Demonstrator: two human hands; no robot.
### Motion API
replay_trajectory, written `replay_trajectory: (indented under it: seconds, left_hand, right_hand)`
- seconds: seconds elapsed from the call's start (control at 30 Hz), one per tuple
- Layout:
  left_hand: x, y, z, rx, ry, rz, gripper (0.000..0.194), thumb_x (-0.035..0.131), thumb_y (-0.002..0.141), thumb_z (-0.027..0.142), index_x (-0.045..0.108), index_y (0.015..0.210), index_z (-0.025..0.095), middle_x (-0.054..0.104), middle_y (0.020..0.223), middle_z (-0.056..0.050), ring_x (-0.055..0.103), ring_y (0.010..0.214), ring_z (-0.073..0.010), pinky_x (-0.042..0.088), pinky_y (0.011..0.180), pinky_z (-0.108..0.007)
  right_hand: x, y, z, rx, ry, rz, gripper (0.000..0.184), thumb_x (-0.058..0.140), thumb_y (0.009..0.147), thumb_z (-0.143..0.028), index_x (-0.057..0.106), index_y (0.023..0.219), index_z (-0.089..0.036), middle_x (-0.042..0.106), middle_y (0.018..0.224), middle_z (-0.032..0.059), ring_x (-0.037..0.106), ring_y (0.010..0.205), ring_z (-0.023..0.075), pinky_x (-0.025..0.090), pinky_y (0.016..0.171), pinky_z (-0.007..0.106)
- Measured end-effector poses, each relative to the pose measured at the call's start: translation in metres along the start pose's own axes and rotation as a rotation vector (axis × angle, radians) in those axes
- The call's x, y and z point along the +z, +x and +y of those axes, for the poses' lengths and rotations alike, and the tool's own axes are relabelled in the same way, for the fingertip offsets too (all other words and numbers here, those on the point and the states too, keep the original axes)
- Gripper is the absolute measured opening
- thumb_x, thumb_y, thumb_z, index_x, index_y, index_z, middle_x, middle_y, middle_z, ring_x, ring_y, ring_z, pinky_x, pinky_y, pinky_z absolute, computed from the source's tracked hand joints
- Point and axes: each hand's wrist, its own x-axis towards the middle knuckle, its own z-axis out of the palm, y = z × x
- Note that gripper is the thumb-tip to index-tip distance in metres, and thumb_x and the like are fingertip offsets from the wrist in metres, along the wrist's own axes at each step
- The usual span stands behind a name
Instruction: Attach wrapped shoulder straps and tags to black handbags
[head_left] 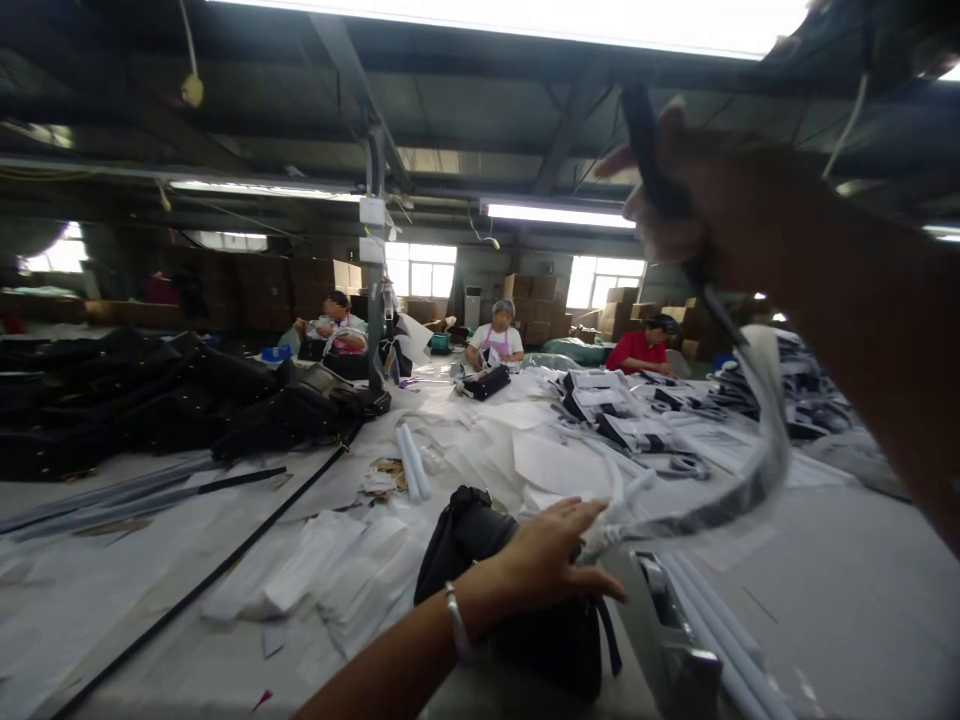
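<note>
My left hand (551, 555) is over a black bag (472, 535) on the table, thumb and fingers spread apart. Close to its fingertips is the lower end of a strap in thin clear plastic wrap (739, 495); whether they touch it I cannot tell. That strap curves up to my right hand (675, 190), raised high at the right and blurred. Its fingers are closed around the bare black part of the strap (641, 130). Just right of the bag stands a grey metal device (667, 625) of a kind I cannot make out.
Black bags (135, 400) are heaped at the left. A long black strip (217, 575) crosses the table, with white wrapping sheets (322, 570) beside it. Pale tubes (720, 630) lie at the right, below wrapped pieces (622, 410). Several people (499, 340) sit at the far side.
</note>
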Motion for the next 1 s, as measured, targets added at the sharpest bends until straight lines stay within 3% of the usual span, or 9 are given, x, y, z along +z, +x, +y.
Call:
replay_trajectory:
  seconds: [0.1,0.13,0.2,0.27,0.37,0.43,0.53,0.7,1.0]
  left_hand:
    - [-0.055,-0.012,-0.021,-0.223,0.199,0.125,0.051,0.041,0.097,0.050,0.055,0.137,0.022,0.063,0.134,-0.010,0.059,0.121,-0.0262,0.044,0.100,-0.035]
    - [-0.071,-0.013,-0.031,-0.269,0.237,0.140,0.049,0.040,0.098,0.047,0.058,0.135,0.020,0.064,0.133,-0.013,0.058,0.122,-0.0288,0.042,0.101,-0.038]
    - [-0.091,-0.010,-0.053,-0.350,0.299,0.097,0.042,0.062,0.086,0.042,0.069,0.120,0.018,0.069,0.124,-0.015,0.058,0.120,-0.0352,0.040,0.102,-0.043]
    - [-0.100,-0.004,-0.073,-0.410,0.328,0.013,0.038,0.081,0.067,0.034,0.076,0.102,0.020,0.075,0.110,-0.013,0.061,0.113,-0.0378,0.042,0.099,-0.043]
    - [-0.101,0.004,-0.090,-0.459,0.326,-0.082,0.037,0.088,0.051,0.022,0.079,0.086,0.021,0.078,0.092,-0.010,0.066,0.102,-0.0374,0.045,0.093,-0.041]
    - [-0.102,0.006,-0.094,-0.457,0.283,-0.107,0.039,0.086,0.051,0.018,0.079,0.090,0.019,0.078,0.088,-0.009,0.068,0.094,-0.0348,0.046,0.089,-0.041]
    - [-0.109,0.003,-0.089,-0.410,0.145,-0.074,0.046,0.076,0.068,0.024,0.073,0.113,0.017,0.077,0.098,-0.009,0.069,0.088,-0.0270,0.050,0.082,-0.035]
    - [-0.112,-0.016,-0.073,-0.333,-0.080,0.128,0.051,0.067,0.083,0.032,0.061,0.130,0.015,0.069,0.122,-0.012,0.065,0.106,-0.0252,0.051,0.089,-0.034]
    - [-0.094,-0.034,-0.066,-0.355,-0.333,0.389,0.050,0.072,0.081,0.042,0.068,0.123,0.015,0.074,0.111,-0.012,0.066,0.105,-0.0274,0.047,0.098,-0.040]
  right_hand:
    - [-0.003,-0.024,0.035,0.078,0.084,-0.173,0.028,0.037,0.104,-0.022,0.065,0.106,-0.015,0.053,0.057,-0.0073,0.030,0.034,0.0000,0.018,0.033,0.012]
    - [-0.003,-0.033,0.049,0.124,0.130,-0.230,0.025,0.041,0.102,-0.020,0.065,0.105,-0.017,0.057,0.059,-0.0055,0.034,0.035,0.0010,0.018,0.032,0.012]
    - [0.001,-0.050,0.079,0.239,0.216,-0.337,0.016,0.049,0.099,-0.022,0.064,0.097,-0.018,0.063,0.066,-0.0008,0.044,0.041,0.0038,0.024,0.032,0.012]
    - [0.009,-0.068,0.114,0.337,0.243,-0.405,0.016,0.060,0.093,-0.031,0.062,0.086,-0.017,0.064,0.071,0.0008,0.046,0.044,0.0042,0.031,0.034,0.012]
    - [0.024,-0.095,0.170,0.520,0.298,-0.445,0.034,0.070,0.083,-0.048,0.064,0.078,-0.015,0.062,0.075,0.0004,0.050,0.049,0.0054,0.037,0.037,0.014]
    - [0.031,-0.115,0.206,0.606,0.321,-0.423,0.037,0.073,0.079,-0.051,0.067,0.083,-0.015,0.063,0.081,0.0015,0.056,0.056,0.0076,0.042,0.042,0.016]
    - [0.038,-0.143,0.247,0.722,0.326,-0.390,0.043,0.072,0.077,-0.057,0.069,0.088,-0.016,0.062,0.078,0.0008,0.055,0.056,0.0090,0.041,0.043,0.018]
    - [0.049,-0.165,0.266,0.746,0.281,-0.408,0.045,0.068,0.078,-0.061,0.067,0.081,-0.016,0.059,0.063,-0.0019,0.049,0.047,0.0074,0.035,0.043,0.018]
    - [0.079,-0.159,0.266,0.672,0.242,-0.419,0.043,0.065,0.080,-0.060,0.065,0.078,-0.018,0.059,0.058,-0.0029,0.047,0.043,0.0091,0.034,0.042,0.021]
